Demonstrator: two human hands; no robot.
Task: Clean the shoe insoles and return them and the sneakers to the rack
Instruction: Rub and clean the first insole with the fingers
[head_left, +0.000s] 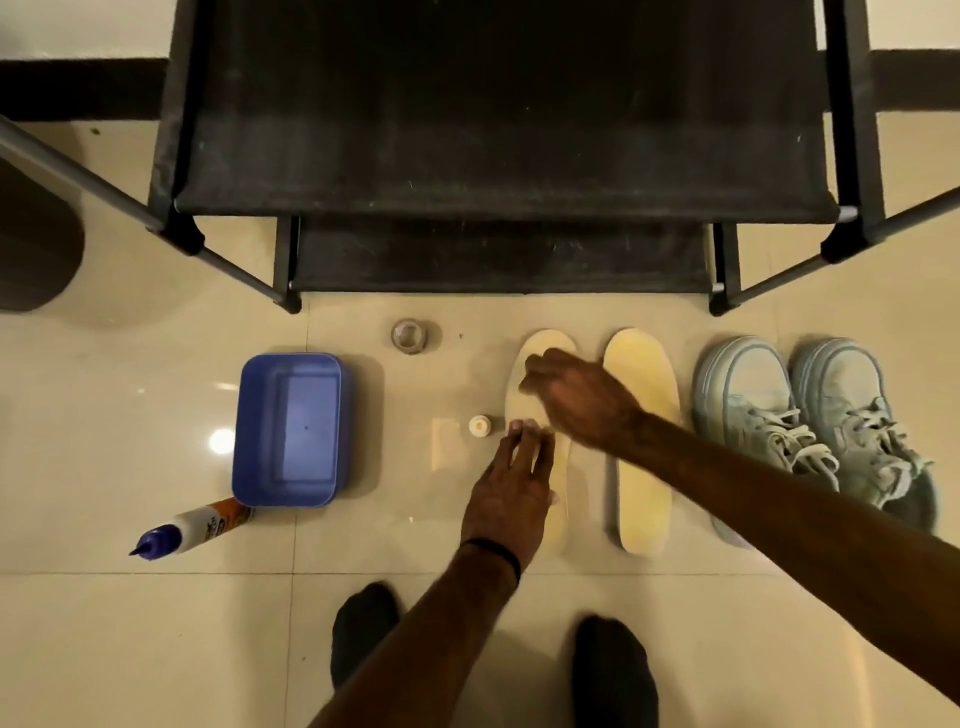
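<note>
Black-socked feet (363, 631) stood on the floor (156, 623). Left hand (511, 488) pressed straight fingers on the left insole (540, 415). Right hand (576, 395) hovered blurred over its toe, grip state unclear. Second insole (641, 467) and sneakers (810, 426) lay rightward, before the rack (498, 156).

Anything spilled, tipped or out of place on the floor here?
The bottle lies on its side against the blue tub, and a small cap sits loose left of the insole. No spill visible.
</note>
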